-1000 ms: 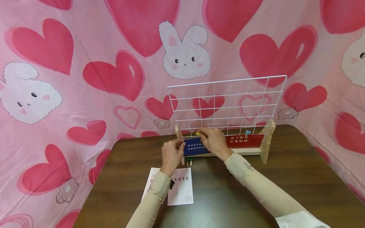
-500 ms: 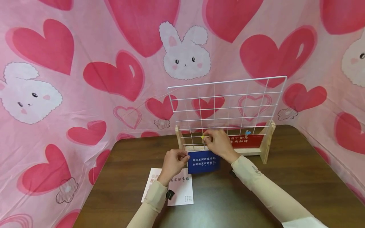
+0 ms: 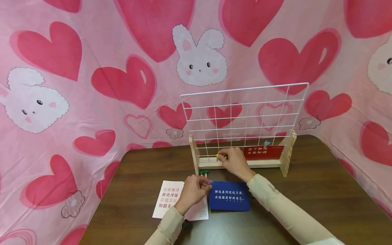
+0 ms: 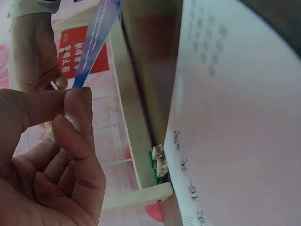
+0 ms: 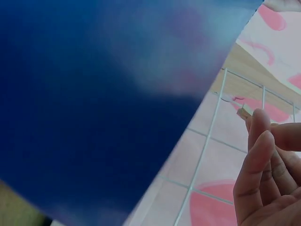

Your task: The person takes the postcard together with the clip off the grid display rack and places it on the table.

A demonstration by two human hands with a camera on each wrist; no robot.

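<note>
My left hand (image 3: 206, 185) pinches the left edge of a blue card (image 3: 229, 200) with white writing, which is low over the table in front of the stand. The left wrist view shows thumb and forefinger (image 4: 77, 101) pinching that card (image 4: 96, 33) edge-on. My right hand (image 3: 223, 157) pinches a small yellow clip (image 3: 217, 156) by the bottom wires of the white wire grid (image 3: 245, 114), which stands in a wooden stand (image 3: 211, 164). In the right wrist view the blue card (image 5: 94, 103) fills most of the frame, with curled fingers (image 5: 261, 169) at the right.
A red card (image 3: 264, 152) hangs low on the grid's right side under a blue clip (image 3: 266, 143). Two green clips (image 3: 203, 172) lie by the stand's left foot. White cards (image 3: 171, 199) lie on the brown table (image 3: 306, 197) under my left wrist. Pink heart cloth surrounds the table.
The blue card came off the grid; my left hand carried it down and toward me. My right hand kept the yellow clip and sank slightly along the grid.
</note>
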